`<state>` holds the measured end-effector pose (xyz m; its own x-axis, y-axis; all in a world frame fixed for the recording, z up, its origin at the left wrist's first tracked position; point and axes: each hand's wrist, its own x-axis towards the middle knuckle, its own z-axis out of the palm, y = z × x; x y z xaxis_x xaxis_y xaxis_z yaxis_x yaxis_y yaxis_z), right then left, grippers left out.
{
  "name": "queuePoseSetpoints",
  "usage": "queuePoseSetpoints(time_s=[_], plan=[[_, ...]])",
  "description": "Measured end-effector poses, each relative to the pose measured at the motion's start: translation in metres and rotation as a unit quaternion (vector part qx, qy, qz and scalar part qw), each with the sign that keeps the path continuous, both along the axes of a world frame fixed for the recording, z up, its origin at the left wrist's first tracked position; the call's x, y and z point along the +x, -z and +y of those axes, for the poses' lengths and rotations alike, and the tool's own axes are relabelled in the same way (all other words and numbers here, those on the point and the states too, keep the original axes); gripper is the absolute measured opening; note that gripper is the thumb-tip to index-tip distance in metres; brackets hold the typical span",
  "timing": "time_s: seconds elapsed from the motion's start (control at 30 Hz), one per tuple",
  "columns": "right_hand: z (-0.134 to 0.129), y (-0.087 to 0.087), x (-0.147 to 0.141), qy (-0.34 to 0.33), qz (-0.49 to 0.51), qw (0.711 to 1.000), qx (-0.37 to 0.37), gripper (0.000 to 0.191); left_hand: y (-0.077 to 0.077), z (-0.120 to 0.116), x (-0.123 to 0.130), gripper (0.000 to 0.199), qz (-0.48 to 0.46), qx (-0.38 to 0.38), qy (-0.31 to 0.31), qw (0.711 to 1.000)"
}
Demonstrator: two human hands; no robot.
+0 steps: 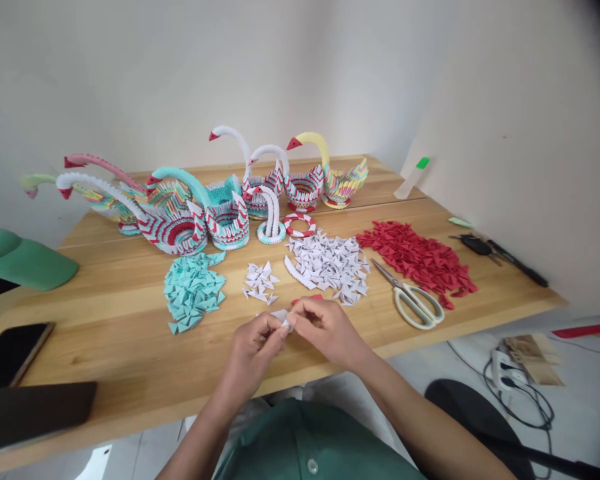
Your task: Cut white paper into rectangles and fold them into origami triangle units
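My left hand and my right hand meet over the front edge of the table, fingers pinched together. Between both sets of fingertips is a small white folded paper piece, partly hidden. A bit of red paper shows just behind my right fingers. Beyond my hands lie a small cluster of white folded paper triangles and a larger white pile. A curved white strip of joined pieces rests against the larger pile. Turquoise triangles are heaped on the left, red ones on the right.
Several folded-paper swans stand at the back, beside a red-and-white paper ring. Scissors lie at right; a glue bottle and keys sit beyond. A green bottle and phone are at left.
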<state>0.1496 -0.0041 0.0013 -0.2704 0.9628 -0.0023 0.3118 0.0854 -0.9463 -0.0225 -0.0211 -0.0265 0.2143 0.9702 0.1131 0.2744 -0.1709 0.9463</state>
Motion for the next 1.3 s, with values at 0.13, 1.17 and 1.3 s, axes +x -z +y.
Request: queuePoseSetpoints(time_s=[0.13, 1.17, 1.3], plan=[[0.003, -0.002, 0.006, 0.001, 0.06, 0.996, -0.066, 0.03, 0.001, -0.003, -0.006, 0.012, 0.088, 0.161, -0.06, 0.981], [0.005, 0.008, 0.006, -0.051, 0.006, 0.999, 0.012, 0.026, -0.003, -0.001, 0.006, 0.017, 0.004, -0.029, -0.037, 0.999], [0.006, 0.007, 0.009, -0.071, 0.075, 0.994, -0.028, 0.028, -0.002, 0.002, 0.004, 0.019, -0.061, -0.078, -0.057, 0.993]])
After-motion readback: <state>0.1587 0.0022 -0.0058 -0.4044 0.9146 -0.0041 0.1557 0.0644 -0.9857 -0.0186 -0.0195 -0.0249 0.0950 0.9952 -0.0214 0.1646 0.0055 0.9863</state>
